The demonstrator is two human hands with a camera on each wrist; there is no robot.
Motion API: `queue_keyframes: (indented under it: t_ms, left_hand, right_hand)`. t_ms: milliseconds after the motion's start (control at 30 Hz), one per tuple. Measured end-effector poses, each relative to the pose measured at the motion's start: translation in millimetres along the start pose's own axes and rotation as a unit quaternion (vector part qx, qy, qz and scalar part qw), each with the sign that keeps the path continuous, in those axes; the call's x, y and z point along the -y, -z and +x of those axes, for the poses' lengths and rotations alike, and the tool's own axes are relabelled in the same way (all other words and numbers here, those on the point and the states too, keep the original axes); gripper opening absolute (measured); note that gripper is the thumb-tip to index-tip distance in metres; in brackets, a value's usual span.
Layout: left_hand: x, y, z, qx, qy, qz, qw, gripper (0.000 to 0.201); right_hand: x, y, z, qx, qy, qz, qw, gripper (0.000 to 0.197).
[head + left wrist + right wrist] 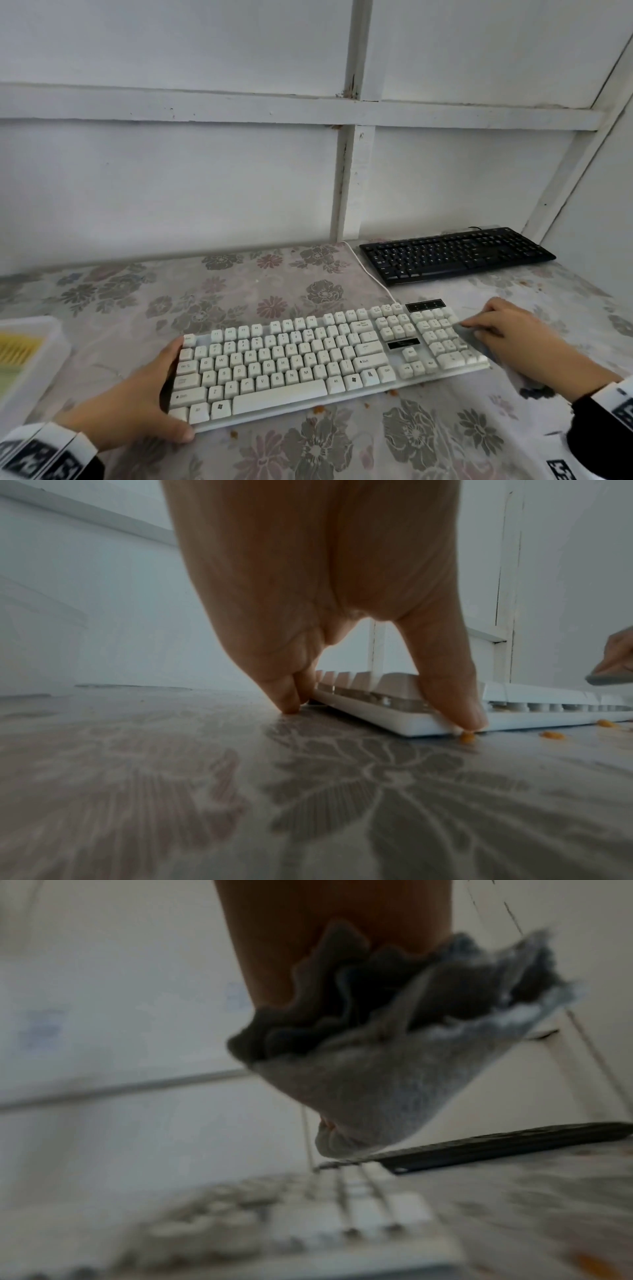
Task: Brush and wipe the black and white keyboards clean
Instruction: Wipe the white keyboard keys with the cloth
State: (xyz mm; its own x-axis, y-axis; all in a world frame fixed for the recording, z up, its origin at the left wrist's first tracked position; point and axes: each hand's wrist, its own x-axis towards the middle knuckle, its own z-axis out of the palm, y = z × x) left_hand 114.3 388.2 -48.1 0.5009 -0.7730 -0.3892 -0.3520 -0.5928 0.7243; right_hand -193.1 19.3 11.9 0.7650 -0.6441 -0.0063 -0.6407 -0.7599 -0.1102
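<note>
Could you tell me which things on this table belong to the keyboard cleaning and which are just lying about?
In the job:
- white keyboard, left hand gripping its end
- grey cloth held in right hand, over the number pad
- black keyboard
- orange crumbs

Lying about:
- plastic tray at the left edge
- floral tablecloth

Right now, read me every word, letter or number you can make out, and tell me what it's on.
"B", "N", "M": letter keys of the white keyboard.
"Alt": a key in its bottom row.
"Shift": its wide right-hand key.
Black keyboard: legends too small to read.
Wrist markers: black-and-white patterns, no words.
Grey cloth: no print seen.
</note>
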Motion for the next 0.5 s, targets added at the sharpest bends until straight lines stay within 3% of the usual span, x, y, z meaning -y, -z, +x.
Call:
queue_keyframes:
  t_ms: [100, 233, 333, 500]
  left_hand:
    - [0, 1, 0, 0.005, 0.01, 0.024, 1.0, 0.148]
    - [-3, 0, 0, 0.014, 0.014, 0.011, 1.0, 0.148]
    - [2, 1, 2, 0.022, 0.01, -0.025, 0.999, 0.14]
    - [12, 9, 2, 0.028, -0.01, -0.028, 0.999, 0.153]
  right_hand:
    - [59, 7, -4, -0.033, 0.056, 0.098, 0.993, 0.027]
    - [163, 0, -16, 0.018, 0.206, 0.195, 0.959, 0.028]
    - [228, -20, -19, 0.049, 0.305, 0.224, 0.924, 0.027]
    - [291, -45, -19, 0.081, 0.375, 0.219, 0.897, 0.025]
